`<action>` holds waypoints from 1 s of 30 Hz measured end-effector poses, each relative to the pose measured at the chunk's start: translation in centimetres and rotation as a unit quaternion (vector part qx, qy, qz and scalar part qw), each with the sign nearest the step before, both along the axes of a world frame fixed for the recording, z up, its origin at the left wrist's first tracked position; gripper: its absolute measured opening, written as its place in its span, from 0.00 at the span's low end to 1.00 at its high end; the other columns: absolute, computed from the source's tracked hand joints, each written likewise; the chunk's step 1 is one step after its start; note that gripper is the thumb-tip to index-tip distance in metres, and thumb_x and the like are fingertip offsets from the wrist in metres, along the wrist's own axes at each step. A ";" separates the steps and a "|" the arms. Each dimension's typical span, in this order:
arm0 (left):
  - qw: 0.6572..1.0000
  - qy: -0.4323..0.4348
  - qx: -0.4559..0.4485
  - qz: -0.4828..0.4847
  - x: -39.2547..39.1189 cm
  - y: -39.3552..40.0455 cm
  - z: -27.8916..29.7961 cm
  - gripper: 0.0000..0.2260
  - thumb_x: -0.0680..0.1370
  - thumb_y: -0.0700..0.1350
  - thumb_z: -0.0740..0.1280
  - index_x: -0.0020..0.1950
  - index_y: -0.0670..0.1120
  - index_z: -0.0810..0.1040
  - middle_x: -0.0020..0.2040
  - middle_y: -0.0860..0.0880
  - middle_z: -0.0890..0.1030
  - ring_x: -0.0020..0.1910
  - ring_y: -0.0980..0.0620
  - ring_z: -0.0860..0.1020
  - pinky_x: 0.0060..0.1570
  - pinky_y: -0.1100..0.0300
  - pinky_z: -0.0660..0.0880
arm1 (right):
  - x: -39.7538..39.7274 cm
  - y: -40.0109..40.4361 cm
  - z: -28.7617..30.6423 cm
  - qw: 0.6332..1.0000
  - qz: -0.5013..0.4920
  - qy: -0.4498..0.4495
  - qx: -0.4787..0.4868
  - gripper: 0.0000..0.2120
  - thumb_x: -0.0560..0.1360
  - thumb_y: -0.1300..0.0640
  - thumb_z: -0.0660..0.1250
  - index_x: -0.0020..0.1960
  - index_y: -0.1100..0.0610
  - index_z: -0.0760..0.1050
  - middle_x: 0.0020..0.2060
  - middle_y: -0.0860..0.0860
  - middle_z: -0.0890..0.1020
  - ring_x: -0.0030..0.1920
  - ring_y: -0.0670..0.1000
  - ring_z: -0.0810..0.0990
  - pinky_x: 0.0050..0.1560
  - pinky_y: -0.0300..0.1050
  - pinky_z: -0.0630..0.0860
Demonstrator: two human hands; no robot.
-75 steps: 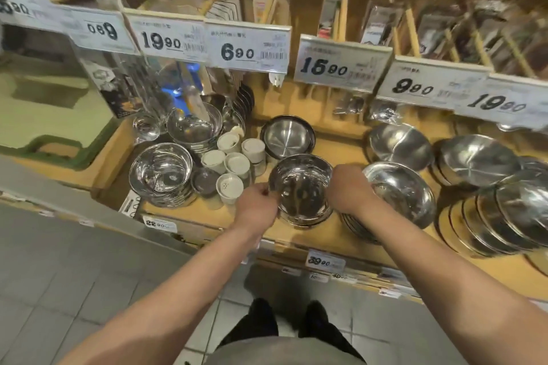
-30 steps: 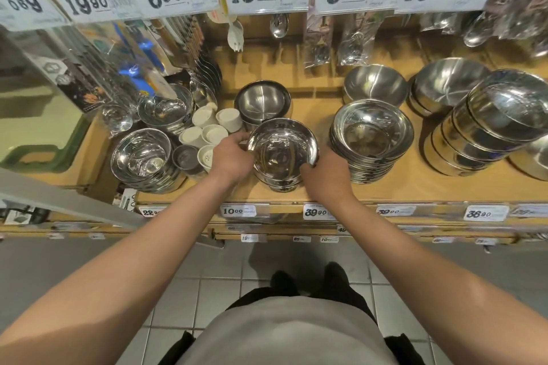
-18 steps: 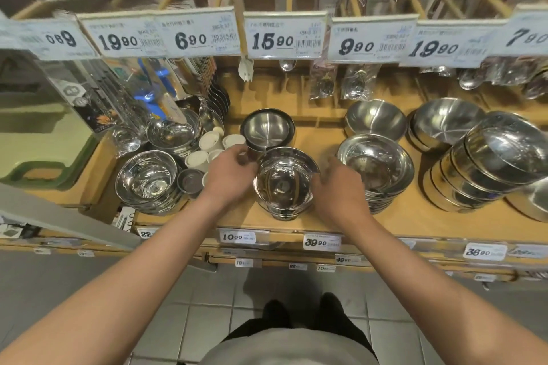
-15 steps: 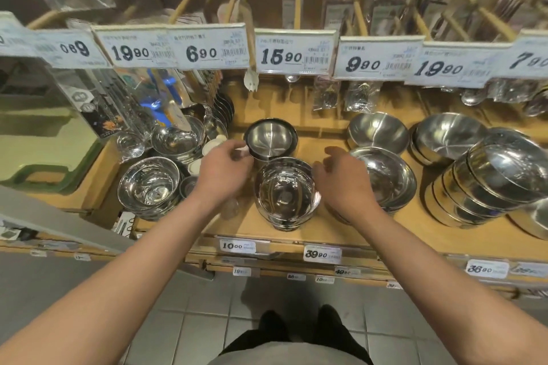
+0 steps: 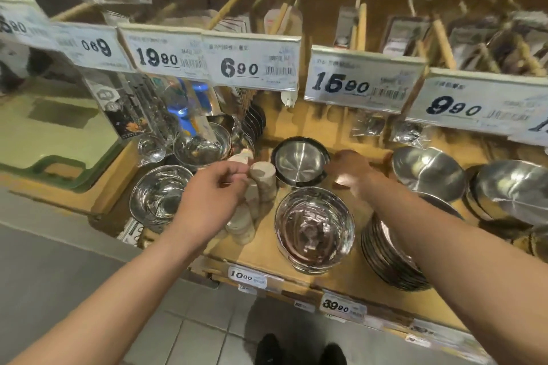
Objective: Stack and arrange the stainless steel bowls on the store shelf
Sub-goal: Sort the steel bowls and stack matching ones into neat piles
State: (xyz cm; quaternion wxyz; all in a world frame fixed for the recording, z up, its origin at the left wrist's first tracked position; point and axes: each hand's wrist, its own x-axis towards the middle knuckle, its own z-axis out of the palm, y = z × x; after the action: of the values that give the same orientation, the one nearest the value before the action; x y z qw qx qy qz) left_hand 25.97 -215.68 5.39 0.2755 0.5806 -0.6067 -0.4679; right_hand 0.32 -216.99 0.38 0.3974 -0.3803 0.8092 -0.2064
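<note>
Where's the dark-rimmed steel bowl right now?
Head view, centre: the dark-rimmed bowl sits toward the shelf's back, behind the shiny bowl stack, between both hands.

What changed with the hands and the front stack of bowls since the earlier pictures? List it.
Both hands let go of the front bowl stack and moved back over the shelf: the left hand now over the white cups, the right hand beside the dark-rimmed bowl. The stack stayed at the shelf front; neighbouring bowl stacks unchanged.
</note>
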 end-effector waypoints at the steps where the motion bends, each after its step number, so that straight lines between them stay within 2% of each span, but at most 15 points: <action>1: 1.000 -0.002 0.003 0.010 0.1 0.0 -0.1 0.06 0.82 0.43 0.68 0.52 0.52 0.84 0.46 0.54 0.85 0.47 0.53 0.83 0.49 0.53 0.78 | -0.1 -0.3 -0.6 1.000 -0.006 -0.018 0.013 0.13 0.76 0.61 0.72 0.55 0.71 0.78 0.48 0.61 0.84 0.49 0.59 0.85 0.54 0.53 0.83; 3: 1.000 0.001 0.006 0.030 0.2 -0.1 -0.2 0.06 0.81 0.43 0.68 0.51 0.53 0.84 0.45 0.56 0.85 0.45 0.55 0.81 0.46 0.56 0.75 | -0.5 -0.8 -1.4 0.998 -0.016 -0.036 0.038 0.10 0.77 0.62 0.71 0.53 0.69 0.78 0.38 0.57 0.83 0.34 0.52 0.81 0.35 0.44 0.81; 4: 0.999 0.008 0.006 0.037 0.2 -0.2 -0.3 0.07 0.81 0.42 0.69 0.51 0.53 0.84 0.45 0.56 0.85 0.45 0.56 0.81 0.46 0.57 0.75 | -0.6 -1.0 -1.7 0.998 -0.026 -0.040 0.048 0.08 0.78 0.61 0.70 0.50 0.67 0.77 0.34 0.55 0.81 0.30 0.49 0.79 0.29 0.40 0.77; 5: 0.999 0.019 0.009 0.041 0.3 -0.2 -0.2 0.07 0.81 0.41 0.69 0.51 0.52 0.84 0.46 0.55 0.85 0.46 0.56 0.81 0.50 0.56 0.77 | -0.7 -1.3 -2.0 0.997 -0.040 -0.050 0.054 0.06 0.79 0.62 0.69 0.48 0.66 0.77 0.33 0.55 0.81 0.29 0.49 0.78 0.28 0.39 0.76; 8: 0.998 0.043 0.025 0.049 0.2 0.0 0.0 0.09 0.81 0.37 0.68 0.54 0.49 0.84 0.48 0.51 0.86 0.50 0.52 0.82 0.63 0.49 0.79 | -0.8 -1.9 -2.4 0.987 -0.086 -0.128 0.045 0.05 0.79 0.67 0.68 0.54 0.66 0.77 0.43 0.61 0.85 0.38 0.56 0.85 0.36 0.46 0.84; 10: 0.997 0.052 0.033 0.052 0.1 0.1 0.0 0.09 0.81 0.36 0.67 0.55 0.47 0.84 0.49 0.49 0.85 0.50 0.53 0.82 0.65 0.46 0.78 | -0.6 -2.1 -2.7 0.981 -0.099 -0.160 0.036 0.08 0.79 0.69 0.66 0.57 0.67 0.76 0.48 0.64 0.85 0.46 0.61 0.86 0.42 0.52 0.85; 11: 0.996 0.056 0.038 0.055 0.0 0.1 0.1 0.09 0.81 0.36 0.67 0.55 0.47 0.84 0.49 0.49 0.85 0.49 0.53 0.82 0.65 0.46 0.78 | -0.5 -2.0 -2.9 0.981 -0.103 -0.164 0.031 0.08 0.79 0.70 0.66 0.58 0.68 0.76 0.48 0.65 0.85 0.47 0.62 0.86 0.44 0.53 0.85; 13: 0.996 0.060 0.044 0.056 -0.2 0.1 0.2 0.09 0.82 0.36 0.67 0.53 0.48 0.84 0.47 0.51 0.85 0.47 0.55 0.81 0.65 0.48 0.78 | -0.6 -1.9 -2.8 0.981 -0.107 -0.157 0.025 0.07 0.79 0.71 0.66 0.57 0.68 0.76 0.46 0.65 0.85 0.42 0.61 0.86 0.41 0.52 0.85; 15: 0.996 0.061 0.047 0.056 -0.4 -0.1 0.5 0.10 0.82 0.36 0.67 0.51 0.50 0.84 0.45 0.53 0.85 0.46 0.56 0.81 0.64 0.49 0.79 | -1.0 -1.6 -2.4 0.983 -0.113 -0.144 0.016 0.08 0.79 0.71 0.66 0.57 0.69 0.76 0.43 0.65 0.84 0.34 0.58 0.84 0.32 0.47 0.84; 17: 0.996 0.060 0.045 0.053 -0.8 -0.4 0.7 0.10 0.82 0.36 0.67 0.52 0.50 0.84 0.47 0.51 0.85 0.46 0.55 0.81 0.63 0.49 0.79 | -1.7 -1.2 -1.5 0.985 -0.118 -0.129 0.009 0.07 0.78 0.71 0.67 0.56 0.71 0.76 0.39 0.65 0.83 0.31 0.57 0.82 0.31 0.47 0.83; 22: 0.997 0.057 0.036 0.022 -2.8 -0.9 1.2 0.08 0.82 0.37 0.67 0.56 0.47 0.83 0.52 0.47 0.85 0.48 0.53 0.82 0.64 0.47 0.79 | -3.8 0.8 1.4 0.982 -0.128 -0.139 -0.026 0.04 0.79 0.67 0.67 0.50 0.70 0.76 0.33 0.60 0.86 0.32 0.55 0.86 0.28 0.40 0.82; 25: 0.998 0.062 0.031 -0.006 -4.2 -1.0 1.7 0.08 0.82 0.38 0.67 0.55 0.49 0.82 0.49 0.50 0.85 0.47 0.51 0.82 0.62 0.46 0.80 | -4.5 2.2 3.2 0.977 -0.121 -0.166 -0.055 0.06 0.79 0.63 0.68 0.48 0.67 0.75 0.29 0.56 0.85 0.31 0.51 0.86 0.29 0.39 0.82; 28: 0.996 0.082 0.024 -0.040 -5.3 -0.9 2.4 0.09 0.81 0.37 0.67 0.49 0.50 0.82 0.40 0.51 0.80 0.41 0.49 0.76 0.51 0.46 0.78 | -4.7 3.9 4.8 0.971 -0.137 -0.181 -0.074 0.07 0.79 0.61 0.68 0.51 0.66 0.76 0.35 0.58 0.87 0.35 0.52 0.87 0.35 0.43 0.85; 30: 0.996 0.068 0.008 -0.053 -5.9 -1.0 3.0 0.07 0.80 0.39 0.67 0.49 0.49 0.82 0.40 0.51 0.80 0.42 0.48 0.77 0.54 0.45 0.79 | -4.5 5.2 5.8 0.966 -0.152 -0.194 -0.082 0.09 0.80 0.63 0.67 0.57 0.67 0.75 0.45 0.62 0.86 0.36 0.54 0.87 0.36 0.45 0.85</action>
State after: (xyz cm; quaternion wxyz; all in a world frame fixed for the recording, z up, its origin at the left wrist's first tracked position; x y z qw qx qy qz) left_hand 20.04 -216.64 8.36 0.2867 0.5164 -0.6127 -0.5250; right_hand -4.14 -211.81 6.18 0.4781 -0.2369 0.7455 -0.3994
